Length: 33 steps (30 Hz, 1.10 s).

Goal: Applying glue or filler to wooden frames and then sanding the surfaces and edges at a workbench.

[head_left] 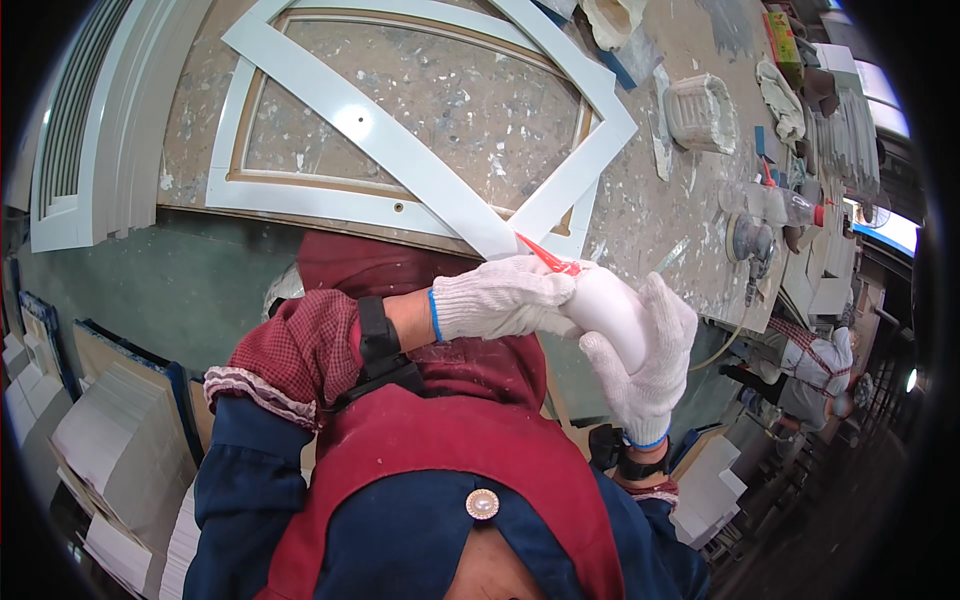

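Note:
A white squeeze bottle (612, 312) with a red pointed nozzle (545, 254) lies tilted between my gloved hands. My right hand (650, 350) wraps its body, thumb on the near side and fingers on the far side. At the neck, just behind the nozzle, my left hand (500, 298) closes its fingers on the bottle. The nozzle tip points up and left at the near corner of a white frame (390, 140); whether it touches cannot be made out. That frame lies turned on top of another white frame (320, 200) with a brown inner edge.
The worktable (640, 215) is spattered with paint. To the right are a crusted white tub (702, 113), a clear plastic bottle (770, 203) and a sander (750, 240) with a hose. Louvred white panels (75, 130) stand at left. Stacked white boards (120, 440) sit below. Another person (815, 360) is at far right.

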Tool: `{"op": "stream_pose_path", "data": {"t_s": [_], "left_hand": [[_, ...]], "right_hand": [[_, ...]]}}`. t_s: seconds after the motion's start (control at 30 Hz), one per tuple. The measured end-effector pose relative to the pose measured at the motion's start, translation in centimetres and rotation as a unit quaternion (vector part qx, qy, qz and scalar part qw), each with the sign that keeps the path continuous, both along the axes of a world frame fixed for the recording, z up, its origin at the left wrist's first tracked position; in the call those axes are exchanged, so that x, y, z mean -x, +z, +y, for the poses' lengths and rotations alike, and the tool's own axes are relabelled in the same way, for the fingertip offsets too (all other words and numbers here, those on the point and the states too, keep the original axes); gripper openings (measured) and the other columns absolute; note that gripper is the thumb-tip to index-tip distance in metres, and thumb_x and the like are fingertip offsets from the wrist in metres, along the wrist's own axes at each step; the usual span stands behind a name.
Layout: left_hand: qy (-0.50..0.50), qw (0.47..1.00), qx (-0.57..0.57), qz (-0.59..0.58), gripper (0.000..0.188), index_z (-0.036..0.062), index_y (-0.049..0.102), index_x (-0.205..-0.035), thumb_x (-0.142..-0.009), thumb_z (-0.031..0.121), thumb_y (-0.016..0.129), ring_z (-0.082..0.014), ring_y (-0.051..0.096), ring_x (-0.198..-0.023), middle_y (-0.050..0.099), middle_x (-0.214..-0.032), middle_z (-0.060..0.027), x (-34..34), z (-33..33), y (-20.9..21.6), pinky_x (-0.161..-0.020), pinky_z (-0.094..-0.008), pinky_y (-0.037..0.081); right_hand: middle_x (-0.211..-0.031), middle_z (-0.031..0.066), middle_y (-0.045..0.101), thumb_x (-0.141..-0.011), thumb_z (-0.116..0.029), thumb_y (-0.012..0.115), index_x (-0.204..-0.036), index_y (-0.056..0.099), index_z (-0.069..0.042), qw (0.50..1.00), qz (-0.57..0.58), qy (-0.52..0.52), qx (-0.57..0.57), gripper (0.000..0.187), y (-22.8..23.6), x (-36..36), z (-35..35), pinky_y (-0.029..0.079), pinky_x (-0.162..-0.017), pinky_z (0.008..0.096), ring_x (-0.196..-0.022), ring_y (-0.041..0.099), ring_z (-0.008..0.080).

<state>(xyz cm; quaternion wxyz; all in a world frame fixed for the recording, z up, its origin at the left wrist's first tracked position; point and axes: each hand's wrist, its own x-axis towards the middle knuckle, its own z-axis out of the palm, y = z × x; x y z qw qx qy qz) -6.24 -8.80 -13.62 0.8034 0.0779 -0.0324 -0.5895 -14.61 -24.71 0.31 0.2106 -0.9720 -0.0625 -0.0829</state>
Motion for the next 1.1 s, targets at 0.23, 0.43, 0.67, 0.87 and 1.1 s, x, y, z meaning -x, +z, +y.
{"op": "stream_pose_path", "data": {"t_s": [0.23, 0.43, 0.67, 0.87, 1.1], "left_hand": [[-0.010, 0.999, 0.022, 0.036, 0.045, -0.0030, 0.049, -0.135, -0.100, 0.022, 0.062, -0.0259, 0.063, -0.115, 0.060, -0.126, -0.0151, 0.1, -0.1, 0.6, -0.096, -0.0405, 0.057], [-0.031, 0.997, 0.050, 0.048, 0.047, -0.0031, 0.048, -0.136, -0.100, 0.024, 0.061, -0.0264, 0.061, -0.119, 0.059, -0.130, -0.0156, 0.2, -0.6, 0.2, -0.100, -0.0429, 0.055], [-0.086, 0.995, 0.039, 0.015, 0.054, -0.0039, 0.044, -0.140, -0.100, 0.029, 0.060, -0.0291, 0.059, -0.124, 0.056, -0.135, -0.0187, 0.8, -1.6, 0.8, -0.103, -0.0451, 0.051], [-0.096, 0.965, -0.199, -0.139, 0.047, -0.0027, 0.056, -0.131, -0.096, 0.028, 0.066, -0.0187, 0.066, -0.107, 0.066, -0.119, -0.0131, -0.3, -1.9, 4.0, -0.087, -0.0312, 0.057], [-0.013, 0.854, -0.242, -0.461, 0.049, 0.0070, 0.063, -0.129, -0.088, 0.033, 0.069, -0.0143, 0.068, -0.090, 0.072, -0.104, -0.0079, -1.4, -3.4, 5.9, -0.080, -0.0301, 0.053]], "right_hand": [[-0.125, 0.0198, 0.056, -0.073, -0.018, 0.086, -0.144, 0.046, -0.003, 1.000, 0.013, -0.005, 0.011, 0.083, 0.8, 0.1, 0.1, 0.051, -0.089, 0.0430, -0.107, 0.058, 0.0348], [-0.124, 0.0193, 0.056, -0.072, -0.017, 0.086, -0.143, 0.046, -0.003, 0.999, 0.024, -0.003, 0.025, 0.083, 1.4, 0.0, 0.0, 0.049, -0.092, 0.0444, -0.109, 0.056, 0.0350], [-0.124, 0.0198, 0.056, -0.070, -0.018, 0.088, -0.142, 0.048, -0.003, 0.998, 0.021, -0.050, 0.015, 0.083, 1.7, 2.2, -0.6, 0.050, -0.093, 0.0448, -0.109, 0.057, 0.0365], [-0.129, 0.0231, 0.058, -0.071, -0.032, 0.088, -0.139, 0.050, 0.001, 0.987, 0.078, -0.131, -0.046, 0.085, 0.2, 4.3, -3.1, 0.049, -0.098, 0.0423, -0.118, 0.059, 0.0372], [-0.128, 0.0132, 0.063, -0.069, -0.017, 0.086, -0.150, 0.035, -0.003, 0.920, 0.178, -0.276, -0.212, 0.097, -3.1, 2.5, -4.1, 0.051, -0.097, 0.0363, -0.114, 0.064, 0.0247]]}}
